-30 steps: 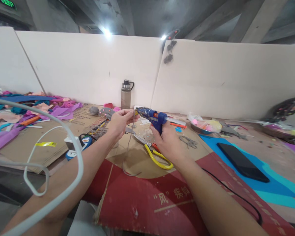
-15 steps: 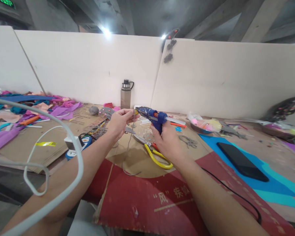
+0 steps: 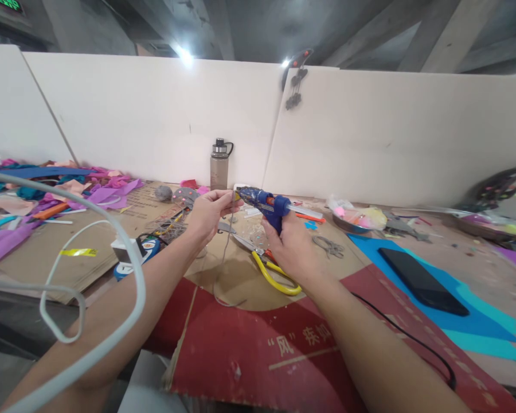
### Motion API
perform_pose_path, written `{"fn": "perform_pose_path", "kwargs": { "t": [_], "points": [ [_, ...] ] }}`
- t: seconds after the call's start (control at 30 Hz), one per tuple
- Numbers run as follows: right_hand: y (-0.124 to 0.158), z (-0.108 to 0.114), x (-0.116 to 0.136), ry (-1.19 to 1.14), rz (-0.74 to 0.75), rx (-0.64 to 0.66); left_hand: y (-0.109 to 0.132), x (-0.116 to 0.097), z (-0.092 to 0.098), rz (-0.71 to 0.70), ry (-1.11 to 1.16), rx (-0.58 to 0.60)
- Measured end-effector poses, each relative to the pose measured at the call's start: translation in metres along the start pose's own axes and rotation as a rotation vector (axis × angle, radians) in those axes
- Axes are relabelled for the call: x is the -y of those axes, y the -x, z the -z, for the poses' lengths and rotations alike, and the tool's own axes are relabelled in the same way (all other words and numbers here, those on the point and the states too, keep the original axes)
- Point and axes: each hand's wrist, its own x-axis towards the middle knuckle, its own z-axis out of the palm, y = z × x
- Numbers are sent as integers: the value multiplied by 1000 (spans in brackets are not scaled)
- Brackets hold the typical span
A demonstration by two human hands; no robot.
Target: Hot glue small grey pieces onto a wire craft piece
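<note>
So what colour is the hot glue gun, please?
The hot glue gun is mostly blue (head view).

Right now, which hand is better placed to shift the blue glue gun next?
Probably the right hand: its grip is around the handle of the blue glue gun. The left hand seems occupied, pinching the thin grey wire beside the yellow nozzle.

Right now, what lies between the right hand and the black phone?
Head view: between right hand and phone, a small grey twisted piece on cardboard, then a strip of blue sheet.
</note>
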Motion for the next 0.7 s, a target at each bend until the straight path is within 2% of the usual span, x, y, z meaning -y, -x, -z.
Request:
{"fn": "perform_pose_path", "kwargs": {
  "t": [0.53, 0.7],
  "points": [
    [0, 1, 1, 9, -11, -1, 2, -6, -1, -9, 15, -12],
    [0, 1, 0, -14, 7, -15, 1, -4, 0, 4, -2, 18]
  ]
}}
